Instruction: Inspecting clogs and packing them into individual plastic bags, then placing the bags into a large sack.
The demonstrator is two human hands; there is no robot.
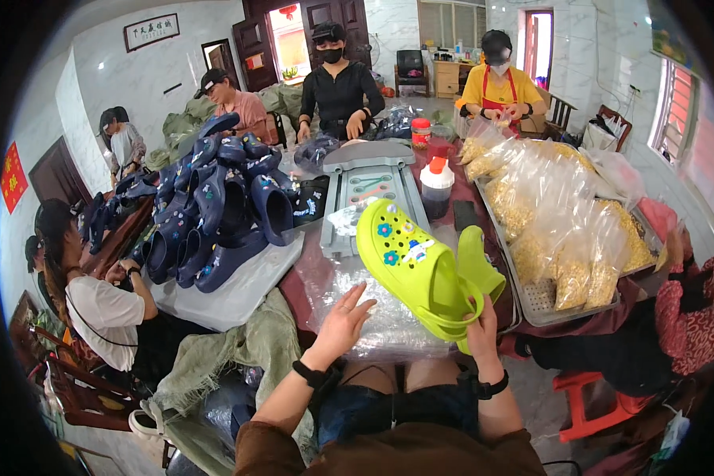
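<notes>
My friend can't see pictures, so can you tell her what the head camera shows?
The person's right hand holds up a lime green clog with little charms on it, while the open left hand rests on clear plastic bags. A pile of navy clogs sits to the left, and other people work around the crowded table.
</notes>
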